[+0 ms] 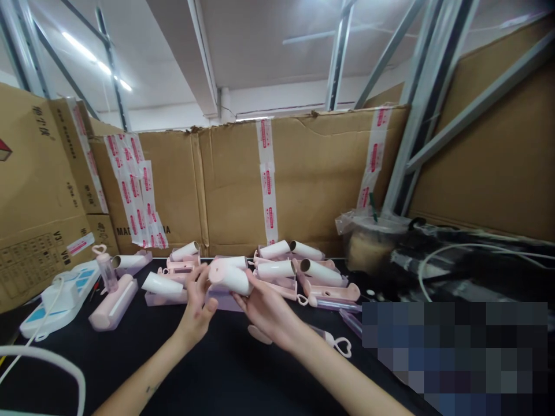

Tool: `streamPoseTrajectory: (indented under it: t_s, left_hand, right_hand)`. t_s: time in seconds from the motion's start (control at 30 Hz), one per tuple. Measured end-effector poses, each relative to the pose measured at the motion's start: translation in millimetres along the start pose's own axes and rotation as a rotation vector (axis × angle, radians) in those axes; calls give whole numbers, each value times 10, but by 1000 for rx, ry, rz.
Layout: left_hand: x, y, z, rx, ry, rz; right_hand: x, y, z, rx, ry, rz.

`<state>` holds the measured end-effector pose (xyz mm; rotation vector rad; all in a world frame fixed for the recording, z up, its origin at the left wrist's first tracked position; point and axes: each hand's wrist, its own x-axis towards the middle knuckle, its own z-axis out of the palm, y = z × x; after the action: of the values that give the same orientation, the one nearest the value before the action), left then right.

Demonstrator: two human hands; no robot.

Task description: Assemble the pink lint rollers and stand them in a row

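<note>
My right hand (266, 309) is closed on a white roll with a pink end (232, 278), held above the black table. My left hand (197, 309) is at the pink end, its fingers curved beside it and its thumb apart. Whether those fingertips touch the roll, I cannot tell. Behind and around my hands lie several similar white rolls (277, 269) with brown cores, along with pink holders (332, 292) and clear lilac covers (167, 297). Part of a pink piece (260, 334) shows under my right hand. Beside my right forearm is a heart-shaped pink loop (342, 346).
On the left, a pink roller with a heart-topped handle (113, 300) stands near a white power strip (82, 286) with cables. A plastic drink cup (370, 242) and dark, cluttered items (420, 260) occupy the right. Taped cardboard (229, 190) walls the table's back.
</note>
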<state>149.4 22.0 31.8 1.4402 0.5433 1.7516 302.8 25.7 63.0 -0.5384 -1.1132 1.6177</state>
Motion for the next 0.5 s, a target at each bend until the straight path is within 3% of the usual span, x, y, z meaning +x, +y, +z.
streamPoseTrajectory:
  t_s: [0.07,0.17,0.33,0.5]
  left_hand:
    - [87,63,-79,99,-26,32]
    - [119,93,-138,478,-148,56]
    - [-153,-17,124,898,-631,22]
    - [-349,-190,351,949,-704,-114]
  right_hand:
    - [26,-159,-54,46,-17,11]
    - [16,-412,-175,-5,21,-93]
    - [-90,-658,-486,-148,160,-211]
    - [-171,-610,-747,-183,295,-153]
